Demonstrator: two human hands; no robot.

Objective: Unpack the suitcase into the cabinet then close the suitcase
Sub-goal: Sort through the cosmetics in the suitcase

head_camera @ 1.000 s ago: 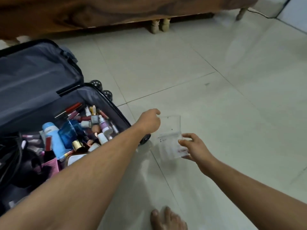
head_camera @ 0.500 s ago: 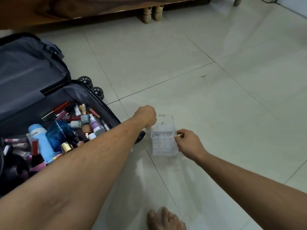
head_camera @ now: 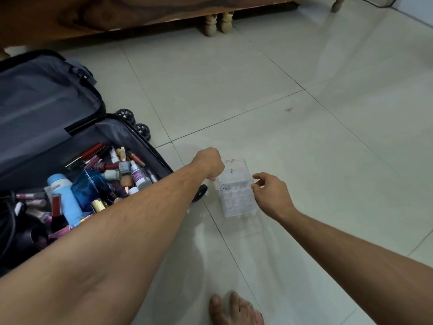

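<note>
The dark open suitcase (head_camera: 131, 130) lies on the floor at the left, its lower half full of cosmetics: a light blue bottle (head_camera: 63, 195), a blue glass bottle (head_camera: 87, 187), several tubes and lipsticks. Right of it a clear plastic organiser box (head_camera: 236, 193) stands on the tiles. My left hand (head_camera: 209, 164) is curled at the box's top left corner and grips its edge. My right hand (head_camera: 269, 194) is at the box's right edge, thumb and forefinger pinching the rim.
A wooden bed frame (head_camera: 117, 17) with turned legs (head_camera: 218, 22) runs along the back. Pale floor tiles (head_camera: 304, 137) spread to the right and front. My bare foot (head_camera: 234, 310) is at the bottom edge. The suitcase's black wheels (head_camera: 134, 124) stick out toward the box.
The clear box came down from a tilted hold onto the tiles and now stands there. Both hands stayed at its edges; my right hand's fingers have loosened slightly.
</note>
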